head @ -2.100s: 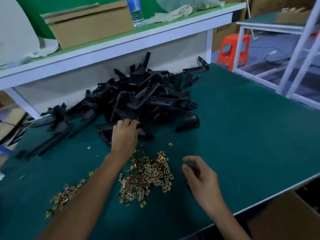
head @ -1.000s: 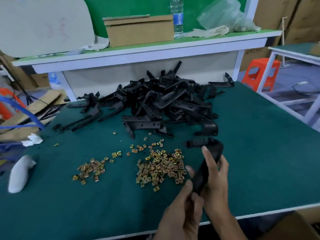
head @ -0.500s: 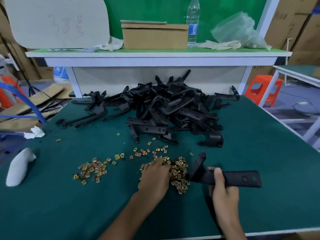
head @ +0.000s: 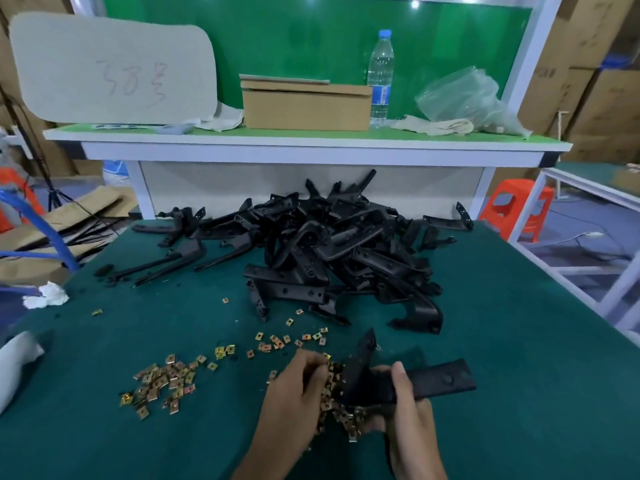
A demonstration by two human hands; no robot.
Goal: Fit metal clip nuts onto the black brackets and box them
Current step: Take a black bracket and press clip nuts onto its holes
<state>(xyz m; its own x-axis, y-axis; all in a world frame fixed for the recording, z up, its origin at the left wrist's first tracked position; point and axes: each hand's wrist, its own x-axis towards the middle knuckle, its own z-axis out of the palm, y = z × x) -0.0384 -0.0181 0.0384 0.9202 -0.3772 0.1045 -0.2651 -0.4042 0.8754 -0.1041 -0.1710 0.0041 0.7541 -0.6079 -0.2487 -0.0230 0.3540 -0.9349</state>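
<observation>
In the lower centre of the frame, the right hand grips a black bracket near its bend. The bracket's long axis runs left to right, and its bent end rises just beside the left hand. That hand's fingers curl into the heap of clip nuts under the bend. I cannot tell whether they pinch one. A nut would probably have to travel rightward onto the bracket.

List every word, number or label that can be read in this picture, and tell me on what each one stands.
On the pale rounded board, upper left: faint red handwriting, three marks, too unclear to quote.
On the clear plastic water bottle: a blue label, print too small to read.
On the stacked brown cardboard cartons, right: dark print, blurred.
No text here can be quoted reliably.
</observation>
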